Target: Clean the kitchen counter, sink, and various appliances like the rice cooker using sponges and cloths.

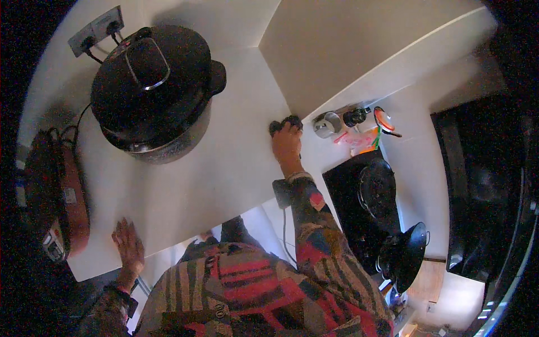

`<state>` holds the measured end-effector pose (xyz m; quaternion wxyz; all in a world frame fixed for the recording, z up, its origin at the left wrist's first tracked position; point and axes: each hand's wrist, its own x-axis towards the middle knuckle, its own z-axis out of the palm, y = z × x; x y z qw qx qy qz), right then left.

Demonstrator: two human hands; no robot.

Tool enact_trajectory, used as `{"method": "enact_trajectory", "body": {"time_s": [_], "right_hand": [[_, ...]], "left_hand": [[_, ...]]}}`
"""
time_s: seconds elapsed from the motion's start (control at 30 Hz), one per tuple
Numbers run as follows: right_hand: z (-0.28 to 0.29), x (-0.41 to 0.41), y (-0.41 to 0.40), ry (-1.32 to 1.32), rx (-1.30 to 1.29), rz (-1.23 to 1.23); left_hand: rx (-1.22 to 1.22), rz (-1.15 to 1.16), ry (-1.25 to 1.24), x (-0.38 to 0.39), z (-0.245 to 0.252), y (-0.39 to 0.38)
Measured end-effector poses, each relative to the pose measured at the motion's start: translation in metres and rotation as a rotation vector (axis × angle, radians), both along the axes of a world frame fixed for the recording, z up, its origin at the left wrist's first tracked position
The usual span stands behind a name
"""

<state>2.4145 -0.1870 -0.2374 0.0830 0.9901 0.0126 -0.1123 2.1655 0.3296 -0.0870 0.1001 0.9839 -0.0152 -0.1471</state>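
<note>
My right hand [287, 145] reaches forward to the edge of a white countertop [227, 168], beside the foot of an upright panel. Its fingers are closed over a small dark bunched thing [276, 126], perhaps a cloth, mostly covered by the hand. Near the front edge at left, my left hand [128, 244] rests palm down on the same top with nothing in it. A large black-lidded electric cooker [151, 84] stands between the hands, farther back.
Two plugs sit in a wall socket [96, 30] behind the cooker. A reddish appliance [76, 202] stands at left. To the right are a steel cup [327, 125], a plastic packet [362, 141] and a black hob [345, 189] bearing pans [377, 187].
</note>
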Motion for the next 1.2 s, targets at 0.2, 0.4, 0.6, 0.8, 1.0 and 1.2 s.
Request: {"method": "enact_trajectory", "body": {"time_s": [0.2, 0.4, 0.6, 0.8, 1.0, 1.2], "right_hand": [[0.021, -0.055, 0.025, -0.014, 0.403, -0.49], [0.039, -0.083, 0.037, -0.128, 0.796, -0.201], [0.028, -0.081, -0.04, -0.321, 0.503, -0.38], [-0.027, -0.046, 0.004, -0.273, 0.374, -0.156], [-0.022, 0.076, 0.06, -0.269, 0.488, -0.008], [-0.043, 0.207, 0.044, -0.085, 0.363, 0.239]], "left_hand": [[0.373, -0.268, -0.134, -0.007, -0.004, -0.001], [0.353, -0.246, -0.167, 0.005, -0.004, -0.007], [0.282, -0.06, -0.017, -0.013, -0.042, 0.032], [0.389, -0.182, -0.017, 0.026, -0.014, -0.003], [0.432, -0.193, -0.045, 0.036, -0.005, -0.013], [0.392, -0.078, 0.063, 0.041, -0.002, -0.027]]}}
